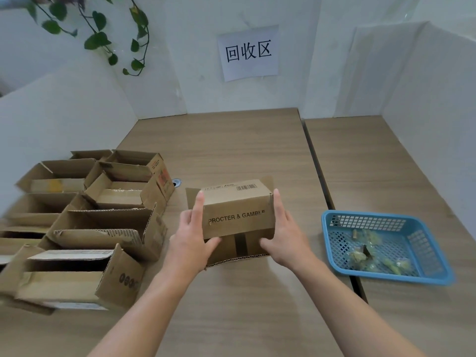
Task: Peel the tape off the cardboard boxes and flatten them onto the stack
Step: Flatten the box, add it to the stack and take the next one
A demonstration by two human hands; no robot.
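A small brown cardboard box [238, 210] printed "PROCTER & GAMBLE" lies on its side at the middle of the wooden table [231, 305], flaps spread out behind and in front. A dark strip of tape runs down its near flap. My left hand [192, 237] holds the box's left side, fingers up along the edge and thumb on the near flap. My right hand [284, 234] holds the right side the same way.
Several open cardboard boxes [103, 228] crowd the table's left side. A blue plastic basket [332, 243] with crumpled tape scraps sits at the right. White partition walls surround the table; a paper sign [248, 52] hangs on the back wall.
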